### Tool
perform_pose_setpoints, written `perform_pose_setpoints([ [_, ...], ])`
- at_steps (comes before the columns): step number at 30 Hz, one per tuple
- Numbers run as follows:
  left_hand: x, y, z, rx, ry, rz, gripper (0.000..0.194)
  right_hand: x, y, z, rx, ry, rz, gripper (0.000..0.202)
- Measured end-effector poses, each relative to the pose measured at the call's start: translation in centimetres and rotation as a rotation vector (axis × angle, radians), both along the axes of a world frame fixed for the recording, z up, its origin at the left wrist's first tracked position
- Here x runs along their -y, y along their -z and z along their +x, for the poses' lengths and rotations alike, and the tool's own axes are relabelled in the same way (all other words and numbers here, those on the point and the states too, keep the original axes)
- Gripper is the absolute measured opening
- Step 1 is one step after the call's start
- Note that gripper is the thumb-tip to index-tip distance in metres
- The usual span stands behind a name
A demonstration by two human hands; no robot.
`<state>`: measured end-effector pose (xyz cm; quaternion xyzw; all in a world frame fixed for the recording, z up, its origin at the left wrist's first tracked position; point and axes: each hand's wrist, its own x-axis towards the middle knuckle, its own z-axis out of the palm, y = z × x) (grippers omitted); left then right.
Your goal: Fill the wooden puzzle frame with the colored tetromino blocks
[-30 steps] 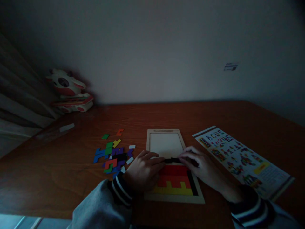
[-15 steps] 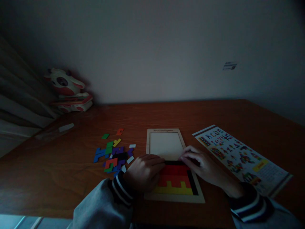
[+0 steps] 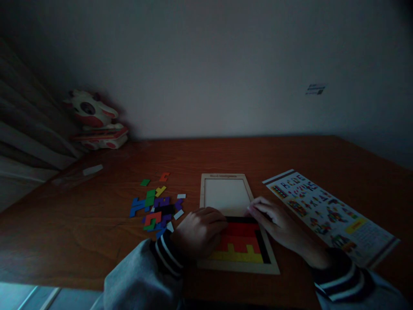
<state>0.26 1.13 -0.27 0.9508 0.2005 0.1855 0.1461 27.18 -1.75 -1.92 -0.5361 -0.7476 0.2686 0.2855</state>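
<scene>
A pale wooden puzzle tray (image 3: 272, 268) lies in front of me, its near half filled with flat black, red and yellow pieces. Across the middle of the tray runs a black puzzle piece (image 3: 241, 220), next to red pieces (image 3: 240, 230). My left hand (image 3: 201, 230) rests over the tray's left side with curled fingers, tips at the black piece's left end; what lies beneath it is hidden. At the right rim, my right hand (image 3: 274, 219) has thumb and fingers pressed together just above the black piece. Anything between them is too small to make out.
Several loose coloured puzzle pieces (image 3: 150, 198) lie in a pile left of the tray. A printed pattern sheet (image 3: 325, 211) is at the right. A cow-shaped toy (image 3: 97, 120) stands at the back left of the wooden table (image 3: 80, 241), near a curtain (image 3: 29, 120).
The whole view has shifted slightly, moving everything a little to the right. Both hands keep nearly the same place on the tray; the right fingertips sit slightly farther from the black piece.
</scene>
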Motion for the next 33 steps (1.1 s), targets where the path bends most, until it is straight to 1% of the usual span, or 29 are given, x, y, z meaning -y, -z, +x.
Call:
perform_pose_setpoints([
  [3,-0.6,-0.5,-0.9,0.079,-0.063,0.017,0.037,0.0,-0.3,-0.1,-0.009,0.004,-0.006,0.039],
  [5,-1.3,-1.2,-2.2,0.119,-0.148,0.045,0.037,0.1,-0.6,-0.2,-0.006,0.014,-0.006,0.038],
  [7,-2.0,-1.9,-3.8,0.135,-0.263,0.081,0.035,0.2,-0.6,-0.2,-0.013,0.026,-0.007,0.037],
  [9,-2.6,-2.5,-5.5,0.128,-0.380,0.107,0.032,0.2,-0.3,-0.1,-0.036,0.033,-0.013,0.035],
  [11,-2.9,-2.7,-6.7,0.095,-0.468,0.107,0.029,0.1,0.2,0.2,-0.065,0.040,-0.013,0.033],
  [13,-3.0,-2.8,-7.5,0.042,-0.512,0.087,0.026,-0.3,0.3,0.4,-0.065,0.057,0.006,0.033],
  [14,-3.1,-2.8,-7.6,0.011,-0.524,0.075,0.025,-0.6,0.1,0.5,-0.048,0.063,0.023,0.033],
  [16,-3.0,-2.9,-7.8,-0.047,-0.544,0.060,0.022,-1.3,-1.0,0.3,0.015,0.063,0.059,0.033],
  [19,-2.9,-3.3,-8.3,-0.092,-0.600,0.033,0.020,-2.1,-3.6,-0.4,0.116,0.034,0.065,0.035],
  [21,-2.8,-3.6,-9.2,-0.101,-0.652,0.006,0.020,-2.5,-5.1,-0.8,0.147,0.025,0.060,0.036],
  [23,-2.7,-3.8,-10.4,-0.117,-0.730,-0.015,0.019,-2.6,-5.7,-1.1,0.152,0.053,0.092,0.036],
  [25,-2.4,-3.8,-11.7,-0.140,-0.838,-0.018,0.019,-2.6,-5.3,-1.1,0.159,0.089,0.140,0.035],
  [26,-2.2,-3.7,-12.3,-0.153,-0.895,-0.016,0.020,-2.6,-4.8,-1.1,0.164,0.103,0.174,0.034],
  [28,-1.8,-3.4,-13.2,-0.192,-0.980,-0.023,0.021,-2.4,-3.6,-1.2,0.171,0.087,0.215,0.032],
  [31,-1.3,-3.0,-14.2,-0.285,-1.027,-0.077,0.017,-2.1,-2.2,-1.4,0.156,0.028,0.195,0.029],
  [33,-1.0,-2.7,-14.5,-0.326,-1.046,-0.108,0.018,-2.0,-1.7,-1.6,0.112,0.023,0.186,0.028],
])
